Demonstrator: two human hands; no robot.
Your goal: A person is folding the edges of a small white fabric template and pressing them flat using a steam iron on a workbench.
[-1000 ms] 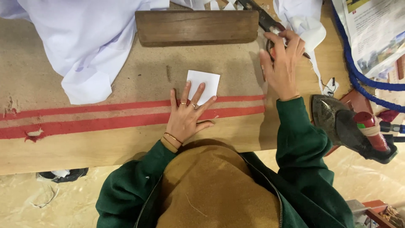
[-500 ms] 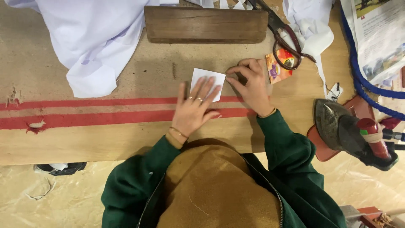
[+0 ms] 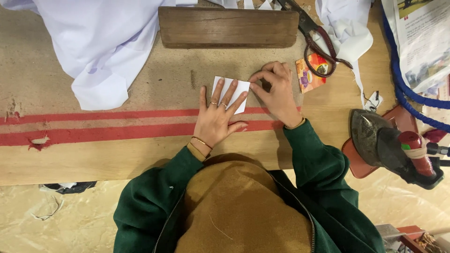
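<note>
White cloth (image 3: pixel 101 51) is heaped at the worktop's (image 3: pixel 117 159) far left corner. Mid-worktop, the left hand (image 3: pixel 216 117) presses flat, fingers spread, on a small white piece (image 3: pixel 232 91); the right hand (image 3: pixel 274 89) pinches its right edge. A loosened press could let it skew. The iron (image 3: pixel 393 147) sits at the right edge.

- Patch (image 3: pixel 233 89): on table (image 3: pixel 117 159), under left hand (image 3: pixel 216 119); right hand (image 3: pixel 274 89) at its right edge.
- Block (image 3: pixel 228 27): behind patch.
- Cloth (image 3: pixel 101 42): left of block.
- Scissors (image 3: pixel 316 40): right of block.
- Iron (image 3: pixel 391 147): right table edge.
</note>
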